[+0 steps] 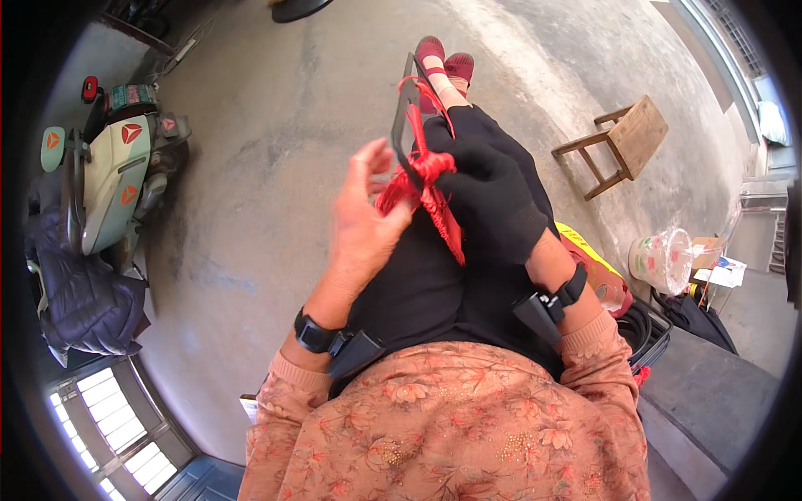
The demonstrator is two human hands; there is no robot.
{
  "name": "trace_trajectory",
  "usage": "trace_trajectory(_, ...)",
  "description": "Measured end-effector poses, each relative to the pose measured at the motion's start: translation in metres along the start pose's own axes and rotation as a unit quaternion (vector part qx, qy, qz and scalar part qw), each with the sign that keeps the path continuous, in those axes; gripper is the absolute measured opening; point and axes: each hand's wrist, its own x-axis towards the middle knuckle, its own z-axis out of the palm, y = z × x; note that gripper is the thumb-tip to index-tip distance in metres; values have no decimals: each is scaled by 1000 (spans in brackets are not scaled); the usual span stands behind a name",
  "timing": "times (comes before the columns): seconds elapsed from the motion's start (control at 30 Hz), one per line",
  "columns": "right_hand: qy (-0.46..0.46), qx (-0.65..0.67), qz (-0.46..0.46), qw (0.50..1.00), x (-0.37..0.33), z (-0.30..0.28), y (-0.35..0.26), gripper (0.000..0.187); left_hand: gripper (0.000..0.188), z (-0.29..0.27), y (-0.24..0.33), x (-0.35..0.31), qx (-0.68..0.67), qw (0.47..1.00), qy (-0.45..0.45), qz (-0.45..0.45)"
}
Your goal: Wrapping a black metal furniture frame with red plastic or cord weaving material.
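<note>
Over my lap stands a narrow black frame (404, 100), its lower end bound with knotted red cord (432, 167). A braided tail of that cord (447, 230) hangs down between my thighs. My bare left hand (363, 217) is at the left of the knot, slightly blurred, its thumb and fingers closed on red strands. A black glove covers my right hand (501, 200), which is closed at the knot's right side; its fingertips are partly hidden. A thin loop of red cord (418, 82) rises beside the frame's upper part.
A wooden stool (622, 142) stands on the concrete floor at the right. Nearer are a clear plastic tub (662, 260), a red and yellow bag (593, 267) and black coiled hose (635, 330). A scooter (117, 179) with a dark quilted jacket (92, 309) is at the left.
</note>
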Motion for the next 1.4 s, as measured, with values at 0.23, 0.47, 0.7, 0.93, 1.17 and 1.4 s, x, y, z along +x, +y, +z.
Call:
trace_trajectory(0.23,129,219,-76,964,-40,-28,-14,31,31,-47,26,-12,-226,961,-62,-149)
trace_trajectory(0.47,-57,534,196,821,-93,-58,-76,45,40,-8,48,-26,-592,744,-227,-210)
trace_trajectory(0.7,60,643,242,724,-72,-39,-55,33,46,-63,6,-61,-671,677,-200,-227)
trace_trajectory(0.93,14,-168,50,985,-57,10,-39,48,36,-91,-17,-122,-493,791,-129,-338)
trace_trajectory(1.17,-3,-246,72,967,-50,33,-30,41,14,-115,-7,-155,-245,861,-232,-381)
trace_trajectory(1.4,73,-103,47,991,-43,2,-9,28,16,-117,13,-138,-408,809,-281,-317)
